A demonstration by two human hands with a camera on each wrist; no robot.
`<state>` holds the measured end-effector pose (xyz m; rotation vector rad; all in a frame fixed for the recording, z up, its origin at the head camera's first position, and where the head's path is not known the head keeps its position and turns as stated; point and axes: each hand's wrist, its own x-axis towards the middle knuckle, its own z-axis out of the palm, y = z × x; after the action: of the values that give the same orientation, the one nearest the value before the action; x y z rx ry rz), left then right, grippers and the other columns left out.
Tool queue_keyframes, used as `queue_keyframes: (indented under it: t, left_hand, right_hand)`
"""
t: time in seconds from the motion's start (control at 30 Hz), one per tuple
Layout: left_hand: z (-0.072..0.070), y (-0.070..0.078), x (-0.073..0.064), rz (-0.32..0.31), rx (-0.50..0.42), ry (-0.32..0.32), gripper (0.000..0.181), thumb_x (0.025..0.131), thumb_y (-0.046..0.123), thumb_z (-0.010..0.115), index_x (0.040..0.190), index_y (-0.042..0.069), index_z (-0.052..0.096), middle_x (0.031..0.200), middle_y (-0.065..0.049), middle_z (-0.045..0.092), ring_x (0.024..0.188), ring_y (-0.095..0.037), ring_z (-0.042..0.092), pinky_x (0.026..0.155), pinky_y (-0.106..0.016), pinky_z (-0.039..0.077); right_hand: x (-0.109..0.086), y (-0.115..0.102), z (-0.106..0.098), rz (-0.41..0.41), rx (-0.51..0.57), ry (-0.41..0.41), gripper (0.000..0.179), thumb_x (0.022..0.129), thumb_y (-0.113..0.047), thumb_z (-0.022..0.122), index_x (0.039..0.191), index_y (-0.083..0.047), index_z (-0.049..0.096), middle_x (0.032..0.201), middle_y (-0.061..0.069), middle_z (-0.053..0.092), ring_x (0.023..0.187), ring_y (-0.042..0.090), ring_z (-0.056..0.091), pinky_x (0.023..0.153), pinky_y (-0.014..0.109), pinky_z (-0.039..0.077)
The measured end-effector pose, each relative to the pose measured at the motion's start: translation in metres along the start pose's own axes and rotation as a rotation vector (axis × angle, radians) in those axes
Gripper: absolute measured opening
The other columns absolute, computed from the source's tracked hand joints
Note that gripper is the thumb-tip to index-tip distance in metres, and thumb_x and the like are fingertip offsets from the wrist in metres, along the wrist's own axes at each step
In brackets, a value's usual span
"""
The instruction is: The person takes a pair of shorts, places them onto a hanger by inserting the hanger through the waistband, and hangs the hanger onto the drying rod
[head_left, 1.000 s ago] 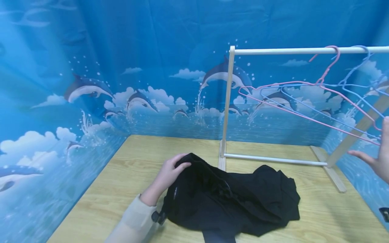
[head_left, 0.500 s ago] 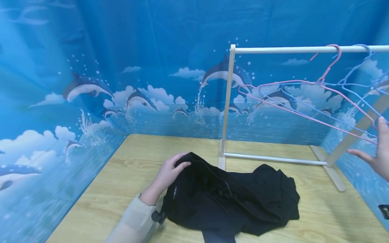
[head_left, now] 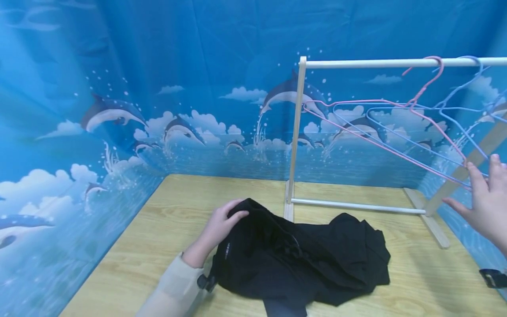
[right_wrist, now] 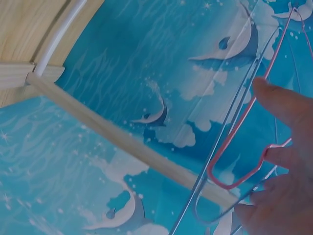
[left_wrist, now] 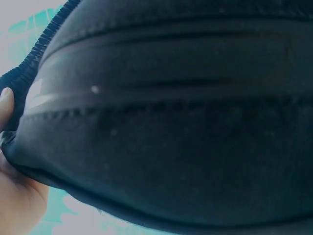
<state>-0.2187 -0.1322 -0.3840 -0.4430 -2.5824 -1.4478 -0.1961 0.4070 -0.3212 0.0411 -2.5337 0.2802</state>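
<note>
A crumpled black garment [head_left: 301, 264] lies on the wooden table, with a gathered edge, a thin cord and a small pale mark. My left hand [head_left: 219, 224] grips its raised left edge, thumb on top and fingers behind; in the left wrist view the dark cloth [left_wrist: 166, 161] fills most of the picture. My right hand [head_left: 489, 198] is at the right end of a pink wire hanger [head_left: 376, 141], fingers mostly straight. In the right wrist view a fingertip [right_wrist: 276, 155] is at the hanger's notch, and the thumb [right_wrist: 276, 98] is by its lower bar.
A rack with a white top rail [head_left: 364, 64] and wooden posts [head_left: 299, 132] stands at the back right. Blue hangers [head_left: 461, 92] hang behind the pink one. A blue dolphin-print curtain [head_left: 198, 88] surrounds the table [head_left: 158, 237].
My right hand has moved left, further into view, and the pink hanger's lower part has swung left with a blue one beside it. The left hand and the garment have stayed put.
</note>
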Motion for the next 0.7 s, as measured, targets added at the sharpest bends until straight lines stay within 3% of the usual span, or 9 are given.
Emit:
queue_keyframes:
  t: [0.1,0.23,0.33,0.4,0.57,0.7]
  left_hand:
    - [0.0,0.0,0.0,0.007,0.003,-0.001,0.035,0.093,0.022,0.064,0.126,0.008,0.063,0.127,-0.012,0.064,0.12,-0.029,0.059,0.104,-0.048,0.046]
    - [-0.001,0.0,-0.001,0.013,0.004,0.005,0.035,0.093,0.022,0.065,0.126,0.009,0.064,0.127,-0.011,0.065,0.121,-0.029,0.058,0.104,-0.048,0.046]
    - [0.0,-0.001,-0.002,0.014,0.004,0.004,0.036,0.093,0.023,0.065,0.126,0.009,0.064,0.127,-0.011,0.065,0.121,-0.029,0.058,0.104,-0.048,0.046]
    - [0.0,-0.002,-0.002,0.013,0.005,0.0,0.036,0.093,0.024,0.064,0.126,0.009,0.063,0.127,-0.011,0.064,0.121,-0.029,0.058,0.103,-0.048,0.046]
    - [0.001,-0.002,-0.002,0.009,0.006,0.002,0.037,0.094,0.024,0.064,0.127,0.009,0.063,0.128,-0.012,0.064,0.122,-0.029,0.058,0.104,-0.048,0.046]
    - [0.002,-0.001,-0.002,0.01,0.013,0.001,0.037,0.094,0.025,0.063,0.127,0.008,0.063,0.128,-0.012,0.064,0.122,-0.029,0.057,0.104,-0.048,0.046]
  right_hand:
    - [0.0,-0.005,0.0,-0.015,-0.037,-0.006,0.124,0.072,-0.086,0.005,0.148,0.011,0.012,0.155,0.034,-0.008,0.143,0.053,-0.008,0.114,0.067,-0.006]
    - [0.0,-0.007,0.005,-0.054,-0.058,-0.025,0.096,0.095,-0.063,0.038,0.147,0.014,0.013,0.154,0.036,-0.002,0.142,0.054,-0.004,0.113,0.068,-0.002]
    - [0.0,-0.006,0.01,-0.081,-0.022,-0.071,0.084,0.095,-0.024,0.063,0.147,0.015,0.01,0.151,0.041,0.004,0.141,0.055,0.0,0.114,0.066,0.001]
    - [0.001,-0.007,0.012,-0.089,0.007,-0.085,0.085,0.091,-0.015,0.066,0.148,0.015,0.01,0.148,0.043,0.011,0.139,0.057,0.007,0.114,0.065,0.005]
    - [0.009,-0.008,0.014,-0.055,0.115,-0.132,0.079,0.092,-0.016,0.067,0.146,0.014,0.018,0.132,0.047,0.033,0.118,0.063,0.034,0.098,0.075,0.028]
    - [0.019,-0.012,0.015,-0.005,0.181,-0.215,0.069,0.093,-0.02,0.067,0.141,0.016,0.031,0.12,0.046,0.046,0.099,0.06,0.051,0.076,0.069,0.046]
